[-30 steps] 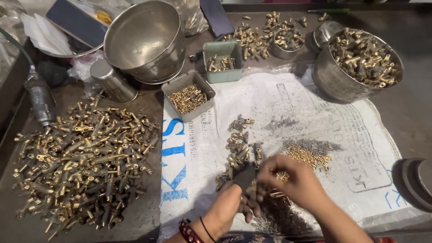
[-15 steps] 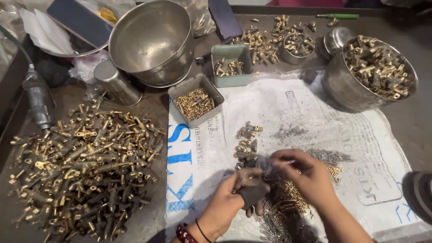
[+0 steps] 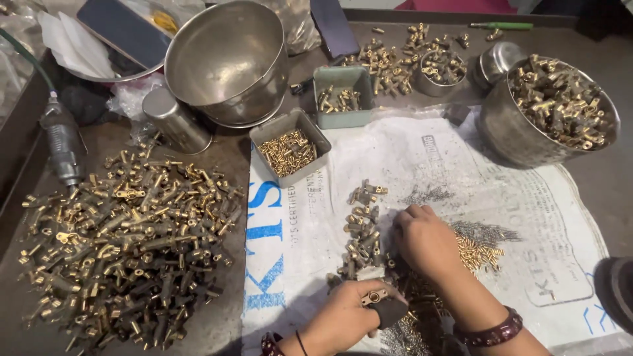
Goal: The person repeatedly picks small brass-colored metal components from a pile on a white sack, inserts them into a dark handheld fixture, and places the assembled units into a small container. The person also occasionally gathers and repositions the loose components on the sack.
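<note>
The left hand (image 3: 343, 320) had its fingers clenched round a small dark fitting with a brass ring (image 3: 377, 298) on top, held low at the near edge of the white printed sack (image 3: 409, 165). The right hand (image 3: 425, 240) lay knuckles up just beside it, fingers curled down into the loose brass pieces; whether they gripped one, I could not tell. Between the two hands ran a row of small grey-brass fittings (image 3: 362, 227), and right of the wrist sat a heap of tiny bright pins (image 3: 478, 247) with thin dark springs strewn past it.

Open sacking lay only toward the far right corner. On the left, a wide mound of brass and dark fittings (image 3: 125, 244) crowded the bare desk (image 3: 227, 148) right up to the sack's edge. Farther out stood a grey tray of little brass screws (image 3: 290, 151), a green tray (image 3: 343, 95), a big dull steel bowl (image 3: 227, 62) tipped on its side, and at the right a round steel pot heaped with brass parts (image 3: 557, 105).
</note>
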